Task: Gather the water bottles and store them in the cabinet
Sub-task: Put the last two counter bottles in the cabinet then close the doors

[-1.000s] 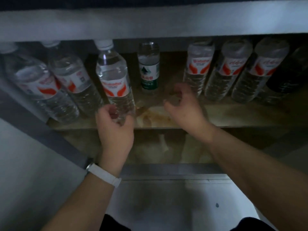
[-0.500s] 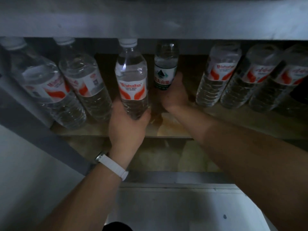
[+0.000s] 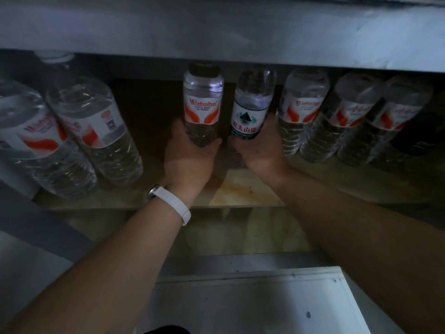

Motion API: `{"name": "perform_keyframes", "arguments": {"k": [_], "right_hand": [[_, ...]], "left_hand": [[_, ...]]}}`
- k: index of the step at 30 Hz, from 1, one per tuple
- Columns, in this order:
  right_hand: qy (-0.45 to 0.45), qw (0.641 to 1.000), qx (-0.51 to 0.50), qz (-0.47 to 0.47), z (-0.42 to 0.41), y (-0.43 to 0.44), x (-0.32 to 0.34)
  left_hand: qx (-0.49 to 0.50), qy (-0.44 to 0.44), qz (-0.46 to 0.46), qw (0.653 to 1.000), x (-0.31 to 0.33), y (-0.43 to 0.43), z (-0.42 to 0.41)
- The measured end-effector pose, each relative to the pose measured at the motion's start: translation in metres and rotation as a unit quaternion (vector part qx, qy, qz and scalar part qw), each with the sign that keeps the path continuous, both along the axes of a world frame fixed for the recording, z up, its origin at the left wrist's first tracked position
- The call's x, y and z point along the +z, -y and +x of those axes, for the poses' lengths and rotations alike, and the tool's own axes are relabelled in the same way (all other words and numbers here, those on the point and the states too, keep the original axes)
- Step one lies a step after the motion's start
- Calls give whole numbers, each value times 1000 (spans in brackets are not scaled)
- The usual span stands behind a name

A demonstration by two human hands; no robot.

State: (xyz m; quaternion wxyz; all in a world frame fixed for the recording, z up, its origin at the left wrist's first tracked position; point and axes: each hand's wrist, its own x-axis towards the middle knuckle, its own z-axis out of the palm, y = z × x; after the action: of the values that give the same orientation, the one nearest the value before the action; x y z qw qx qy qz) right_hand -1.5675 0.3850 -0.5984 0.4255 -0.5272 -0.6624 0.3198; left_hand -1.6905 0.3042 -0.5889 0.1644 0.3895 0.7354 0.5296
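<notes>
Left hand (image 3: 190, 155) gripping clear Wahaha bottle (image 3: 202, 102), red-white label; right hand (image 3: 258, 150) holding green-labelled bottle (image 3: 251, 109) beside it.

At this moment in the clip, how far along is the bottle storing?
Mostly done, it seems: two bottles stand on the shelf at left and three at right. In hand: the left hand grips a red-label bottle and the right hand a green-label bottle, both in the middle gap. Left: releasing these two. Whether more bottles wait outside the cabinet is out of view.
</notes>
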Motion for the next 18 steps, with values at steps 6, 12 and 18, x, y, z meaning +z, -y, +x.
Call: {"name": "perform_keyframes", "arguments": {"k": [6,12,18], "right_hand": [[-2,1000,17,-21,2,6,1],[27,998,50,-25,6,0,1],[20,996,79,-43,10,1,2]], "left_hand": [[10,17,-3,1000,2,-12,1],[-2,16,-7,1000,0,-11,-1],[-14,32,-4,999,2,-11,0]]}}
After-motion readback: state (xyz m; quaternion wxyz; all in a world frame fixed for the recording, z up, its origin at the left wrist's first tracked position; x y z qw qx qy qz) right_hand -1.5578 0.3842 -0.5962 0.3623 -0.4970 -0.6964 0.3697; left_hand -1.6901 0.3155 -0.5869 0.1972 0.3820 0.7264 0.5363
